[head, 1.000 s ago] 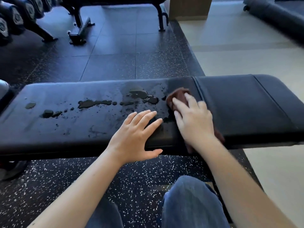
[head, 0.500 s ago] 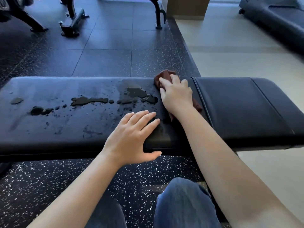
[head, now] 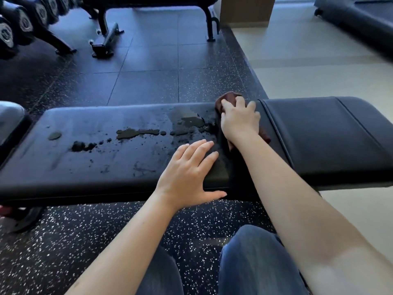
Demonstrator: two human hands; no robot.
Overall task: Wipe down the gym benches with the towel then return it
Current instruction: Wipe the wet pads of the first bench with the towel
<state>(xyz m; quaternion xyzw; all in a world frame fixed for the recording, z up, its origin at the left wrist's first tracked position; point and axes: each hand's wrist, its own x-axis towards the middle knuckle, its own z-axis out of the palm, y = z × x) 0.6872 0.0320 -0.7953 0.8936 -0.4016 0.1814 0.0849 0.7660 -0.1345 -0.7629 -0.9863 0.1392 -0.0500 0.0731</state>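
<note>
Towel (head: 228, 98) bunched under the right hand (head: 240, 122) at the far edge of the bench (head: 319, 135).
The right hand's fingers (head: 240, 103) curl over the brown cloth, pressing it to the pad just left of the seam. The left hand (head: 187, 177) lies flat on the near edge, fingers straight, holding nothing. The puddles (head: 138, 133) lie left of the towel, strung along the bench's long left-to-right axis, the nearest just beside the right hand. The next stroke likely needs to sweep left; the left hand is nearer the spill but has no cloth.
</note>
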